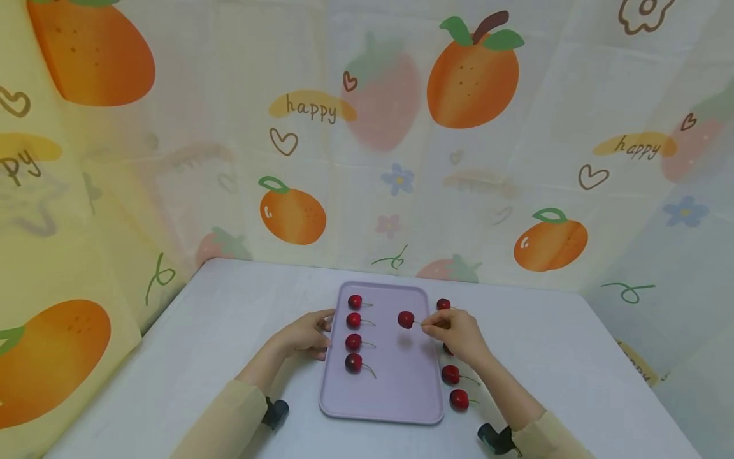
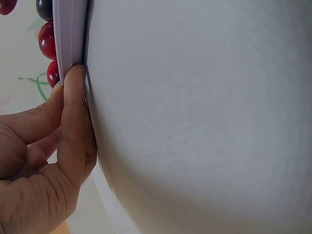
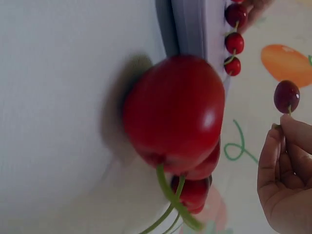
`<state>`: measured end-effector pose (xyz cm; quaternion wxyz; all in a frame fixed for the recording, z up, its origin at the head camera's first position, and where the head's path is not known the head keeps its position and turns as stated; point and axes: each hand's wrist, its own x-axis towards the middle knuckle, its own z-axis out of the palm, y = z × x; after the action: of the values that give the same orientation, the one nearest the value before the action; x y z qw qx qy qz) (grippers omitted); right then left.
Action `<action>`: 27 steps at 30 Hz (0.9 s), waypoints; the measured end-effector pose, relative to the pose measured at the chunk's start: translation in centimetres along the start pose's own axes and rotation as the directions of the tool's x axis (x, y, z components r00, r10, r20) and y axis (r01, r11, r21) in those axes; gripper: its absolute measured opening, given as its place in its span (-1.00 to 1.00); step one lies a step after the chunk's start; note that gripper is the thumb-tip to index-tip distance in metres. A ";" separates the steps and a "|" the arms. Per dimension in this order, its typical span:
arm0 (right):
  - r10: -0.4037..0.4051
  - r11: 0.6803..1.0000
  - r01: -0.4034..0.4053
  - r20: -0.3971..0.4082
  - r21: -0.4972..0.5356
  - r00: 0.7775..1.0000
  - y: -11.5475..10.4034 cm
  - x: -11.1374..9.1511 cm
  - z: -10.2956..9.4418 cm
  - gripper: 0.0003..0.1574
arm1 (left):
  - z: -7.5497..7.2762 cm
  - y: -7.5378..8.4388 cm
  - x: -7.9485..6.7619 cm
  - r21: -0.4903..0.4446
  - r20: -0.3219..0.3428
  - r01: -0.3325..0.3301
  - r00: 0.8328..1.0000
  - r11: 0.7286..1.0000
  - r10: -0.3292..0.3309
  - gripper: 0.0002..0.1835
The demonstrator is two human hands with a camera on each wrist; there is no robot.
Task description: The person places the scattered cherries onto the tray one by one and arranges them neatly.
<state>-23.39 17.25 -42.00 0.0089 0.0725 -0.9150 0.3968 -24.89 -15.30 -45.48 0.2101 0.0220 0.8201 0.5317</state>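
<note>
The right hand [image 1: 460,335] pinches one cherry [image 1: 406,319] by its stem [image 1: 418,323], which points rightward. The left hand [image 1: 305,333], fingers extended, touches the tray [image 1: 395,390]; four cherries [image 1: 353,320] lie inside, four outside cherries [image 1: 450,375] show.

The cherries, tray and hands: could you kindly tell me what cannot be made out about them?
Head view: most of one cherry, behind the right hand.
Right wrist view: much of the rear cherries, behind the nearest cherry.
Left wrist view: the rest of the tray, cut off by the top edge.
</note>
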 end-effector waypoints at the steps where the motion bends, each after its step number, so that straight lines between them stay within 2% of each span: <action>1: -0.006 1.000 0.006 0.003 0.003 1.000 -0.1 -0.1 0.2 -0.92 | 0.0 0.0 0.0 0.001 0.000 0.001 1.000 1.000 -0.001 -0.15; 12: -0.089 0.995 0.083 0.120 0.059 0.989 -1.4 -1.2 2.4 -0.94 | 0.1 0.2 -0.3 0.015 0.002 0.003 1.000 1.000 -0.003 -0.16; 27: -0.203 0.977 0.180 0.240 0.111 0.949 -2.1 -2.2 4.6 -0.92 | 0.1 0.3 -0.2 0.033 -0.009 0.001 1.000 0.999 -0.001 -0.16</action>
<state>-20.76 12.76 -43.85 -0.0711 0.2106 -0.8791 0.4217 -24.69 -15.13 -45.18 0.2062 0.0226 0.8299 0.5179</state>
